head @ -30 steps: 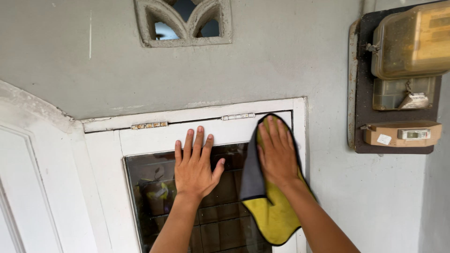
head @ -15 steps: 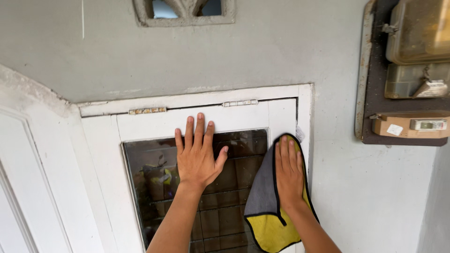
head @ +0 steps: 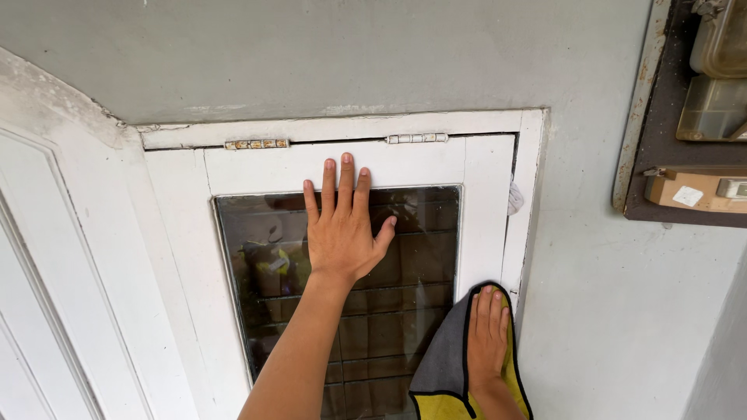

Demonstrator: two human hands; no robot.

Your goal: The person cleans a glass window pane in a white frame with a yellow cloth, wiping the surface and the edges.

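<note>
At the far left, a white panelled door (head: 47, 311) is being seen edge-on beside a small white-framed window (head: 490, 210) that is set into a grey plastered wall (head: 350, 54). Two metal hinges, a rusted hinge (head: 256, 144) on the left and a paler hinge (head: 417, 138) on the right, are being shown along the top rail of the window frame. The dark glass pane (head: 264, 264) is being pressed by the left hand (head: 342, 225), which is being held flat and open with the fingers spread; its fingertips are being laid on the white top rail while the palm is being rested on the glass. Further right and lower, a grey and yellow cleaning cloth (head: 443, 365) with black edging is being pinned against the bottom right of the pane and the right stile of the frame. The cloth is being covered by the right hand (head: 487, 334), which is being held open and flat on it, fingers together and pointing upward, nothing being gripped. Just beside the frame's right edge, a small white scrap (head: 515, 198) is being seen in the gap. At the far right, a dark wall-mounted board (head: 661, 187) carrying a brown box (head: 685, 190) and clouded plastic housings (head: 712, 109) is being shown, well apart from both hands.
</note>
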